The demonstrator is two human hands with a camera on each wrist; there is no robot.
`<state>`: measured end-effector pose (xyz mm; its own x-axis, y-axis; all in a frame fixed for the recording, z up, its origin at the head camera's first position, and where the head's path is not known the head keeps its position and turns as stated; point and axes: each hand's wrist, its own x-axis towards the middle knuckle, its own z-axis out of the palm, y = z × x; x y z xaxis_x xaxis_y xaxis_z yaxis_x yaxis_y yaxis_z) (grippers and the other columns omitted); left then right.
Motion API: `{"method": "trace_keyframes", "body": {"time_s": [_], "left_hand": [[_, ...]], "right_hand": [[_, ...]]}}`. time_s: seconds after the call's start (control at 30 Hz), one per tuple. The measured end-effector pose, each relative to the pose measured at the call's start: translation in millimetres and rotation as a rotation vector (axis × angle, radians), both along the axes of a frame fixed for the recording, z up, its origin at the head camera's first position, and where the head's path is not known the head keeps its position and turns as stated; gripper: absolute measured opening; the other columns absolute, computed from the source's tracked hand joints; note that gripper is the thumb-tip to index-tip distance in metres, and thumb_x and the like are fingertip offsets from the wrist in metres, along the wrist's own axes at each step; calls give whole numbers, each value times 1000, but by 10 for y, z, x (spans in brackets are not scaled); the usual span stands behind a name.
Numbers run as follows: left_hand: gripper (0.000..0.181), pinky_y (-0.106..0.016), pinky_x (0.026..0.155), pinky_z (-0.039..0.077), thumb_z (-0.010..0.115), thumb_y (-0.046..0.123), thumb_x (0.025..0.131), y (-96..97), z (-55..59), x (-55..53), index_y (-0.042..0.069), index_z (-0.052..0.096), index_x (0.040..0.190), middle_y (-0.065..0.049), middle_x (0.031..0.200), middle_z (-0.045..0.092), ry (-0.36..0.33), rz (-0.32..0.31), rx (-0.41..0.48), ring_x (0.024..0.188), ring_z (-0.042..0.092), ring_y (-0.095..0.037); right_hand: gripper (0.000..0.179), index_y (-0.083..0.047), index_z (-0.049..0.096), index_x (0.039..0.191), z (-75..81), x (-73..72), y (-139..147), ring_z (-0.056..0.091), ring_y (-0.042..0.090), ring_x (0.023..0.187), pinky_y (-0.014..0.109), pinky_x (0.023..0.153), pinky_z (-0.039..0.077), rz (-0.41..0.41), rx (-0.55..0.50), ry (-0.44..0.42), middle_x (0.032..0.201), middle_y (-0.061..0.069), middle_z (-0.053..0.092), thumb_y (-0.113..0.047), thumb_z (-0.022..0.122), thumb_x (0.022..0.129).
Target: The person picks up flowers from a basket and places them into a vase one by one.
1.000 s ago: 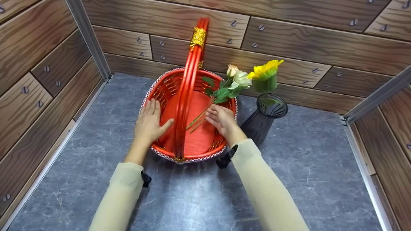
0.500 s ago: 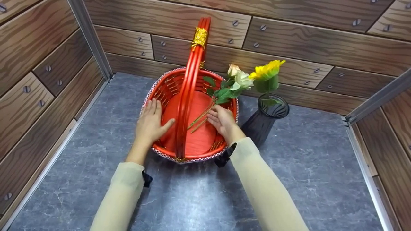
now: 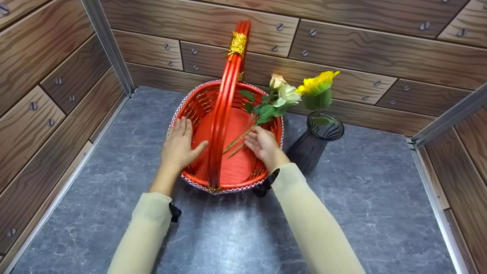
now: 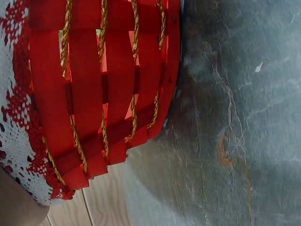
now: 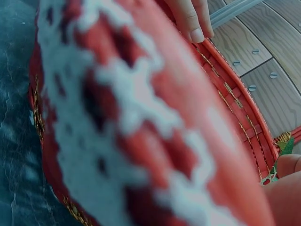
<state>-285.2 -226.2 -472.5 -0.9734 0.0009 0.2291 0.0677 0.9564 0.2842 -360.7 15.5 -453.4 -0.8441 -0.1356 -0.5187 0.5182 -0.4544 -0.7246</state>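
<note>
A red woven basket (image 3: pixel 237 163) with a tall arched handle (image 3: pixel 220 110) and a white lace edge stands upright. My left hand (image 3: pixel 178 147) rests on its left rim, fingers straight, thumb pointing over the inside. In the right wrist view the left fingertips (image 5: pixel 190 23) touch the rim. Over the basket's right side, my right hand (image 3: pixel 265 146) pinches the thin green stems of roses (image 3: pixel 289 94), one whitish and one peach; the exact contact is partly hidden. Their leaves (image 3: pixel 266 110) lie near the right rim, the stem ends inside the basket.
A dark glass vase (image 3: pixel 307 152) stands right of the basket, close to my right wrist, with a yellow flower (image 3: pixel 316 84) in it. Wood-patterned walls (image 3: pixel 152 47) enclose the grey marbled surface (image 3: pixel 228 236) at the back and both sides.
The rose heads have risen very slightly, and my right fingers have shifted a little around the stems. My left hand keeps its place on the rim.
</note>
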Motion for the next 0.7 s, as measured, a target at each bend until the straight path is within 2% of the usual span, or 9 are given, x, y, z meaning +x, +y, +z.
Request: {"method": "trace_keyframes", "body": {"time_s": [0.1,0.2,0.3,0.4,0.57,0.7], "left_hand": [[92,-42,112,11,42,65,83,1,-12,4,-2,23,144,-20,149,20,-4,-1,0,139,12,-32],[92,-42,112,11,41,66,83,3,-20,12,-1,23,144,-20,149,20,-5,-4,2,139,12,-32],[91,-43,112,11,41,65,84,2,-19,16,-2,22,144,-20,149,20,-6,-10,11,138,12,-33],[90,-44,112,11,42,64,85,0,-10,20,-2,22,144,-21,149,20,-5,-13,20,138,13,-34],[91,-44,112,10,38,65,85,-6,5,10,-2,21,144,-21,149,19,-9,-13,16,138,12,-34],[92,-43,112,10,38,67,84,-6,12,1,-1,21,144,-20,149,19,-14,-6,5,139,12,-33]], "right_hand": [[48,-2,31,140,-26,2,10,37,33,128,39,103,34,-14,-33,-17,144,21,30,-9,44,94],[47,-6,32,139,-50,13,25,43,30,123,38,102,36,-36,-53,-31,134,17,40,-9,46,94],[44,-12,34,137,-71,19,34,50,25,110,37,100,39,-70,-59,-32,117,11,50,-9,47,94],[38,-15,39,130,-75,22,28,53,22,94,36,95,42,-114,-69,-14,104,9,54,-7,48,94],[21,-11,45,114,-56,20,-4,54,19,79,31,80,48,-174,-70,23,103,11,54,-6,47,94],[18,-10,46,109,-44,19,-24,54,17,74,28,72,49,-195,-48,47,102,11,54,-4,49,93]]}}
